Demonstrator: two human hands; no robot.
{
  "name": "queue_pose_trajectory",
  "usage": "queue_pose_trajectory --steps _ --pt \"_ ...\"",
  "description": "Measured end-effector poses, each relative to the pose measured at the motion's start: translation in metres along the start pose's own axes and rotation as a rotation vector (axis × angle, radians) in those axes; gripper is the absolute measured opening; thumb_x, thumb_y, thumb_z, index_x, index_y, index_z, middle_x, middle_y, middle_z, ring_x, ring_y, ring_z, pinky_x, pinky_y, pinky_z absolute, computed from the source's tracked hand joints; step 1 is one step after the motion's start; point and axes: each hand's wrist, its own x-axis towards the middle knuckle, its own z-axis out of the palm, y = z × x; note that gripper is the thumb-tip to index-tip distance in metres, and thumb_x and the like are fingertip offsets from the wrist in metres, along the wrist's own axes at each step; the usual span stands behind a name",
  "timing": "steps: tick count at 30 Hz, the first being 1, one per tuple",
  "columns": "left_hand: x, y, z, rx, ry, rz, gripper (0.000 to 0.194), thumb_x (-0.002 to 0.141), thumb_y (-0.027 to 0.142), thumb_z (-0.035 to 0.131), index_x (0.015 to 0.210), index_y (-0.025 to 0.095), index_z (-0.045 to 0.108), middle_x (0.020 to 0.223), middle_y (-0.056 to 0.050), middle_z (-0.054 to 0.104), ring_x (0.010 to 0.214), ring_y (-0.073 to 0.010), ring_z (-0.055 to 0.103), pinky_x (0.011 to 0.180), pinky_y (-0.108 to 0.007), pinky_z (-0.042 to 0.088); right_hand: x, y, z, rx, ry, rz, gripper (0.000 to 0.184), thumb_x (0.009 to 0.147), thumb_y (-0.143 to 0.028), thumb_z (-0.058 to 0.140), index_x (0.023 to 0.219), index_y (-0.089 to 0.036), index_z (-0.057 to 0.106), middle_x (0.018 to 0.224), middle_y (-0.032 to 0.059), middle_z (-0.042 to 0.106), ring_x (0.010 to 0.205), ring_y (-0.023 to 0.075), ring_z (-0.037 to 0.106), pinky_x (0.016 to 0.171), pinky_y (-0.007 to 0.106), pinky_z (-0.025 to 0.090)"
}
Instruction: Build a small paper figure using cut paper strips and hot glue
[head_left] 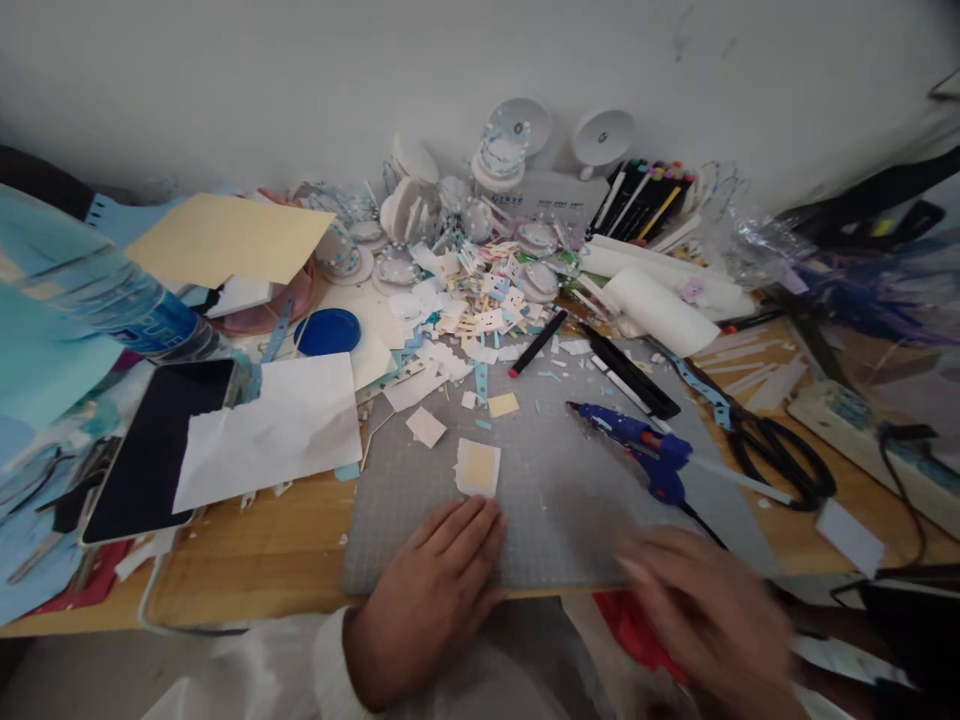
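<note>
My left hand lies flat on the front of the grey cutting mat, fingers stretched out. Its fingertips reach the lower edge of a small white paper square with a yellowish rectangle on it. Over the mat's front right edge, my right hand is smeared by motion, so whether it holds anything cannot be made out. A blue glue gun rests on the mat beyond that hand. Close to the paper square are a pale pink paper piece and a yellow slip.
Black scissors and a power strip sit at the right. A black pen and a box cutter lie near heaped paper cutouts. Leftward are a phone, white paper and a water bottle.
</note>
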Motion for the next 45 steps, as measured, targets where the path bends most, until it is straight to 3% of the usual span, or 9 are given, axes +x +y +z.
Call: queue_pose_trajectory --steps 1,4,7,14,23,33,39,45 --pt "-0.001 -0.002 -0.001 -0.019 -0.010 0.014 0.042 0.097 0.036 0.047 0.129 0.009 0.055 0.132 -0.010 0.063 0.122 -0.0243 0.057 0.101 -0.040 0.047 0.018 0.001 0.015 0.046 -0.007 -0.060 0.018 0.093 -0.018 0.051 0.105 -0.021 0.065 0.095 0.0051 0.071 0.087 0.0177 0.066 0.076 0.031 0.055" --pt "-0.005 -0.008 -0.008 -0.074 -0.007 0.059 0.038 0.098 0.034 0.046 0.127 0.011 0.056 0.127 -0.008 0.067 0.117 -0.0227 0.061 0.101 -0.040 0.048 0.057 -0.001 0.051 0.052 -0.213 -0.146 0.035 0.095 -0.019 0.045 0.129 -0.015 0.055 0.128 0.0102 0.063 0.119 0.0232 0.057 0.095 0.040 0.051" --pt "-0.007 -0.014 -0.015 -0.095 0.009 0.063 0.034 0.098 0.029 0.045 0.125 0.012 0.057 0.122 -0.009 0.069 0.112 -0.0220 0.063 0.101 -0.042 0.048 0.064 -0.006 0.064 0.011 -0.312 -0.169 0.039 0.095 -0.018 0.044 0.133 -0.014 0.052 0.139 0.0097 0.055 0.131 0.0249 0.046 0.102 0.045 0.047" --pt "-0.011 -0.028 -0.025 -0.107 0.058 0.053 0.029 0.096 0.024 0.048 0.121 0.013 0.059 0.108 -0.008 0.073 0.104 -0.0212 0.066 0.102 -0.043 0.046 0.037 -0.022 0.056 0.041 -0.243 -0.119 0.033 0.092 -0.020 0.049 0.123 -0.015 0.061 0.129 0.0093 0.062 0.124 0.0258 0.050 0.100 0.046 0.045" --pt "-0.010 -0.028 -0.026 -0.030 0.043 0.046 0.031 0.098 0.027 0.044 0.121 0.013 0.060 0.118 -0.008 0.071 0.109 -0.0217 0.064 0.098 -0.040 0.048 0.053 -0.025 0.062 0.045 -0.303 -0.153 0.038 0.093 -0.020 0.046 0.130 -0.014 0.055 0.133 0.0066 0.060 0.126 0.0237 0.049 0.106 0.046 0.040" --pt "-0.007 -0.030 -0.027 0.007 0.053 0.014 0.030 0.099 0.025 0.043 0.120 0.014 0.062 0.117 -0.004 0.072 0.111 -0.0238 0.063 0.101 -0.044 0.043 0.043 -0.033 0.061 0.037 -0.300 -0.087 0.038 0.092 -0.023 0.048 0.129 -0.016 0.056 0.127 0.0069 0.063 0.116 0.0230 0.053 0.105 0.046 0.039" --pt "-0.006 -0.035 -0.028 -0.071 0.030 0.041 0.030 0.097 0.028 0.048 0.121 0.015 0.062 0.121 -0.006 0.070 0.118 -0.0238 0.060 0.104 -0.045 0.041 0.046 -0.021 0.060 0.031 -0.342 -0.125 0.043 0.093 -0.022 0.047 0.136 -0.017 0.050 0.138 0.0076 0.056 0.130 0.0246 0.045 0.109 0.049 0.035" --pt "-0.004 -0.042 -0.029 -0.053 0.051 0.028 0.028 0.096 0.022 0.049 0.119 0.017 0.063 0.120 -0.005 0.071 0.120 -0.0230 0.058 0.107 -0.044 0.039 0.040 -0.027 0.053 0.082 -0.291 -0.086 0.036 0.090 -0.022 0.050 0.125 -0.018 0.059 0.124 0.0057 0.065 0.116 0.0228 0.054 0.108 0.047 0.037"
